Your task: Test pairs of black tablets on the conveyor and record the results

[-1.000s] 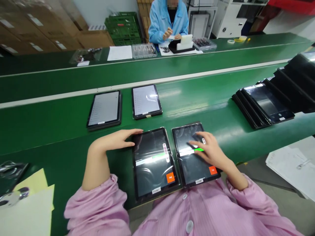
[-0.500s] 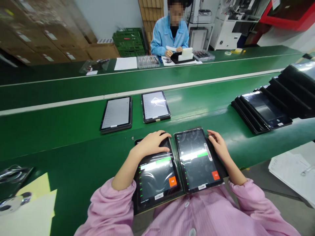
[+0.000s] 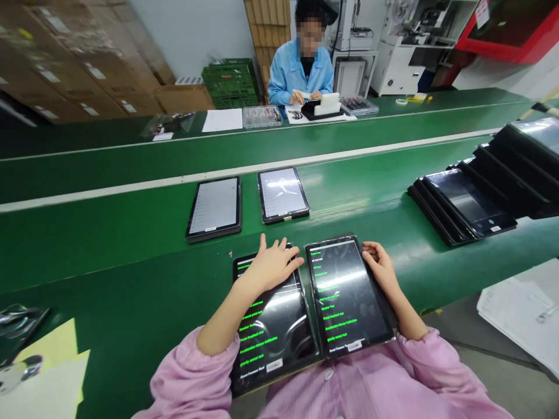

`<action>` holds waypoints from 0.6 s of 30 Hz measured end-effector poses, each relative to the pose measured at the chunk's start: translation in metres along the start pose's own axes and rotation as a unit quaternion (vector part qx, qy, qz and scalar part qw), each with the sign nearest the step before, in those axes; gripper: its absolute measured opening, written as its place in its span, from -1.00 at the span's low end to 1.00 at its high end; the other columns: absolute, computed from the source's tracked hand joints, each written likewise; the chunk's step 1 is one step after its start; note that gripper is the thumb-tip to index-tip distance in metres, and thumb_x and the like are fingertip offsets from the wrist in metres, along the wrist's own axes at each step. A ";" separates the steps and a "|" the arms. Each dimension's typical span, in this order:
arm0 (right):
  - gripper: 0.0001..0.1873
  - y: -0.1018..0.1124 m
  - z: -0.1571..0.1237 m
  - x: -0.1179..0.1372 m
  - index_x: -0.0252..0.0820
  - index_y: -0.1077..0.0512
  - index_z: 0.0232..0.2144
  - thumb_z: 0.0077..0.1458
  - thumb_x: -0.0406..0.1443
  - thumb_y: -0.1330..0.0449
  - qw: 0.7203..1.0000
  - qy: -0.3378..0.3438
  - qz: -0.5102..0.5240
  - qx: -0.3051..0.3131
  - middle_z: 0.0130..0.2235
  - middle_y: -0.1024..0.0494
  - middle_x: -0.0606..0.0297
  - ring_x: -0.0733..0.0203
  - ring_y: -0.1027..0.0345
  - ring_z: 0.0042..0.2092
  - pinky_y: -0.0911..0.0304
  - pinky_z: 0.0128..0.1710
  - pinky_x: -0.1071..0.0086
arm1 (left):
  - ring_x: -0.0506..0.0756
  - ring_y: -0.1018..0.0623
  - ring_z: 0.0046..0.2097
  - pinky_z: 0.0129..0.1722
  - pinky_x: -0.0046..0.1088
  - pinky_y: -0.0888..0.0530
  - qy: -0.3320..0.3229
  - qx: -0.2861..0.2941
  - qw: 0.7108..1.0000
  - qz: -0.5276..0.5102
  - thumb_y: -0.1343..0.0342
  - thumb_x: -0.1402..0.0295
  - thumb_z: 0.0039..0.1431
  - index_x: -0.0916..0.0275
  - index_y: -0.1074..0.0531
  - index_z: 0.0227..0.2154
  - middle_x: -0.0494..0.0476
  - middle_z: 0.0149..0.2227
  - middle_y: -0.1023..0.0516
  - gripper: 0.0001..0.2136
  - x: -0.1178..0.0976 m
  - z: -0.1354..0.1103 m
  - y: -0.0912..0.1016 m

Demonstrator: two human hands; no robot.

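Left tablet (image 3: 283, 317) and right tablet (image 3: 347, 294) lie at 6 o'clock, long axes near 11-to-5, both reading green "gravity sensor test". Our left hand (image 3: 269, 266), fingers apart, overlies the first; our right hand (image 3: 382, 267) curls at the second's 2 o'clock edge, grip unclear.

Close before me, a black, rectangular, glass-fronted tablet (image 3: 288, 317) lies face up, its upper part partly covered; just beside it, to my right, lies a second black, rectangular, glass-fronted tablet (image 3: 354, 291), also face up; I see mostly green text lines on both dark screens.
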State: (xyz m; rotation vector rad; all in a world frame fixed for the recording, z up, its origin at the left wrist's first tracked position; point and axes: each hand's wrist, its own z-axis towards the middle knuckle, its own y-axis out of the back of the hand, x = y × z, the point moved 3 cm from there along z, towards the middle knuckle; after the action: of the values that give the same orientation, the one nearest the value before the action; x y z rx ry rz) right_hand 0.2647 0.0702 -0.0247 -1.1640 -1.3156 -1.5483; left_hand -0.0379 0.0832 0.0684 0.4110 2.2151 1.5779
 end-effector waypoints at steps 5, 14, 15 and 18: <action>-0.53 -0.005 0.000 -0.003 -0.19 -0.48 -0.28 -0.01 0.08 -0.25 1.000 -0.003 0.010 -0.010 -0.25 -0.58 0.09 -0.02 -0.45 -0.24 -0.38 -0.18 0.14 | 0.33 0.07 0.43 0.35 0.16 0.14 -0.039 -0.019 0.992 -0.118 0.24 -0.02 0.37 0.30 -0.12 0.33 0.43 0.41 0.04 -0.38 -0.033 -0.024 -0.001; -0.33 0.004 -0.010 -0.019 -0.15 -0.42 0.00 0.01 0.16 -0.25 0.997 -0.007 0.056 0.047 0.02 -0.52 -0.01 -0.12 -0.41 0.05 -0.29 0.11 0.00 | 0.21 0.34 0.43 0.37 0.01 0.10 0.079 0.069 0.790 -0.604 0.24 -0.13 0.30 0.12 0.55 0.38 0.17 0.43 0.56 -0.18 -0.071 -0.032 -0.040; -0.28 0.007 -0.018 -0.023 -0.13 -0.34 0.13 0.07 0.16 -0.21 0.996 -0.004 0.062 0.061 0.12 -0.45 -0.01 -0.11 -0.34 0.14 -0.21 0.19 -0.02 | 0.18 0.34 0.43 0.37 0.00 0.10 0.113 0.081 0.733 -0.666 0.28 -0.10 0.31 0.09 0.63 0.35 0.14 0.44 0.56 -0.20 -0.076 -0.033 -0.049; -0.24 0.014 -0.045 -0.031 -0.02 -0.12 0.32 0.19 0.10 -0.14 0.993 0.014 0.047 0.110 0.35 -0.15 0.10 -0.06 -0.01 0.36 0.13 0.35 -0.04 | 0.13 0.36 0.43 0.37 -0.04 0.17 0.188 0.089 0.611 -0.764 0.32 0.04 0.33 0.14 0.73 0.32 0.14 0.43 0.61 -0.24 -0.099 -0.031 -0.065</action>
State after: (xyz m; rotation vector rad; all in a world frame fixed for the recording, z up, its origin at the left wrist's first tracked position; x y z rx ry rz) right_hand 0.2792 0.0240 -0.0529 -1.0462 -1.3537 -1.3118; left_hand 0.0341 -0.0086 0.0303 -1.5333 1.7325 0.3880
